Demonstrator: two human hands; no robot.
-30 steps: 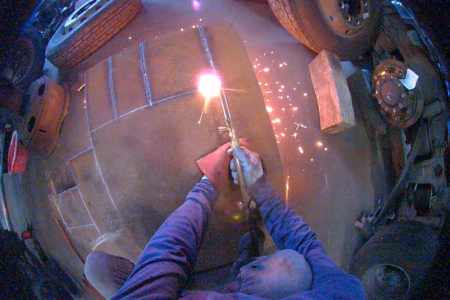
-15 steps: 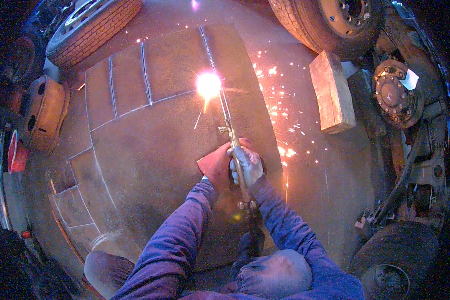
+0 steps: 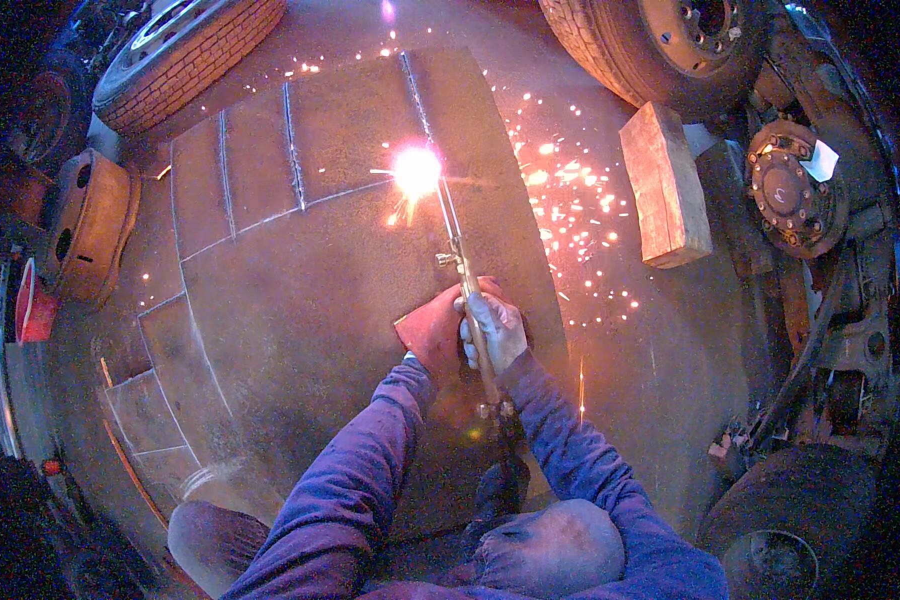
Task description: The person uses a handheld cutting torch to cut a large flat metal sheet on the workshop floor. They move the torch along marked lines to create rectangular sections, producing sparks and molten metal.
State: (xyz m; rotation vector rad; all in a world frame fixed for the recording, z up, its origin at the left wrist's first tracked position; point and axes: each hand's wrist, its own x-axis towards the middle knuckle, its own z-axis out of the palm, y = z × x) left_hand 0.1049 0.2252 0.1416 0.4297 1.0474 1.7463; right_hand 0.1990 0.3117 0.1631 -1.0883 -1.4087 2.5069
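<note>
My right hand (image 3: 498,328) is closed around the handle of a brass-coloured cutting torch (image 3: 465,272). The torch points away from me, its long tubes ending in a bright white glow (image 3: 417,171) on a large rust-brown steel plate (image 3: 310,300). My left hand (image 3: 436,328), in a red work glove, lies under the torch beside my right hand; its fingers are mostly hidden. Pale chalk-like lines and several long bright lines cross the plate, one running from the glow to the far edge. Glare hides the torch tip.
Sparks (image 3: 575,200) scatter over the floor beyond the plate's right edge. A wooden block (image 3: 662,185) stands at right, near a large wheel (image 3: 660,45) and a rusty hub (image 3: 782,190). Another tyre (image 3: 185,70) lies far left, above a rusty rim (image 3: 92,230) and a red cone-like object (image 3: 35,305).
Sparks spread more widely and densely on the right, and some now show along the far edge and at left. My hands and the torch stay nearly in place.
</note>
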